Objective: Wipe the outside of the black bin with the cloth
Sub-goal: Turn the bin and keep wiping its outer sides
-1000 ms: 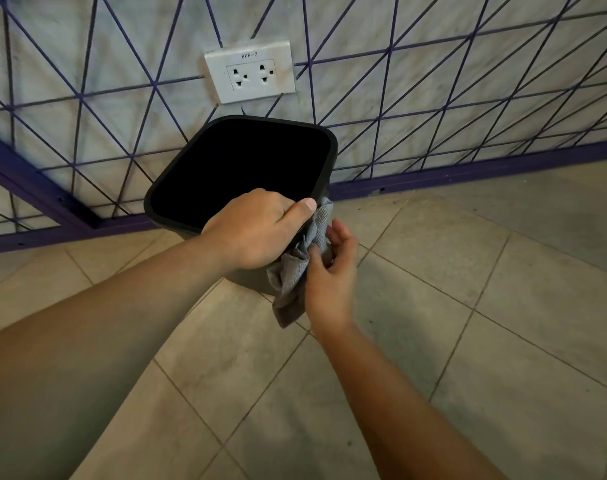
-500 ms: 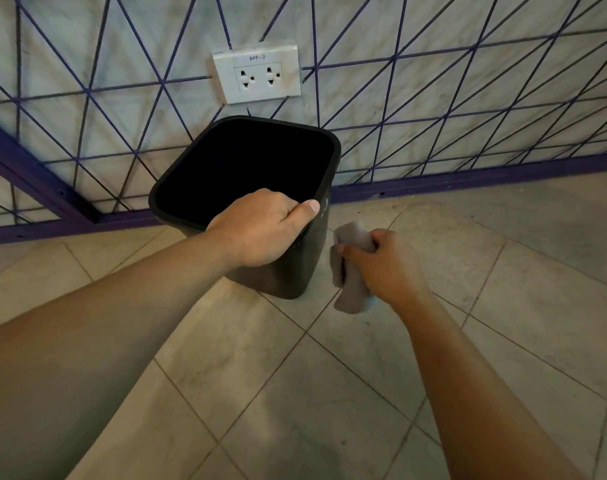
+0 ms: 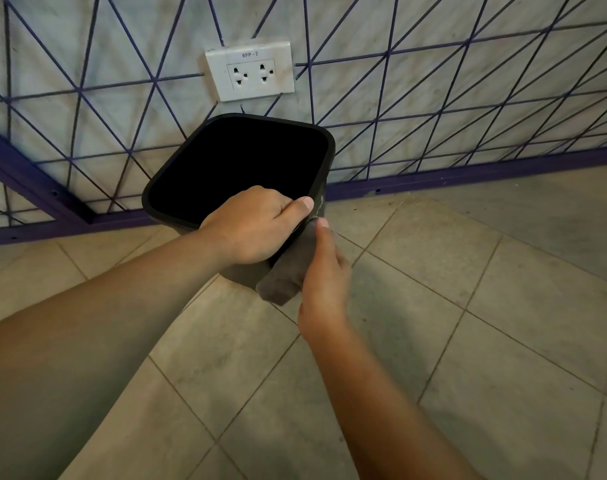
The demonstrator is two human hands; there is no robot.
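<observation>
On the tiled floor (image 3: 433,306), against a marble-look wall with purple lattice lines: black bin (image 3: 239,168), mouth open upward and tipped toward the camera, standing below a white double socket (image 3: 250,72). Left hand (image 3: 253,230): fingers curled over the near rim, thumb along the edge. Right hand (image 3: 321,278): fingers closed on a grey cloth (image 3: 283,278), bunched lengthwise, long axis running up-right to down-left, pressed to the bin's near right corner.
</observation>
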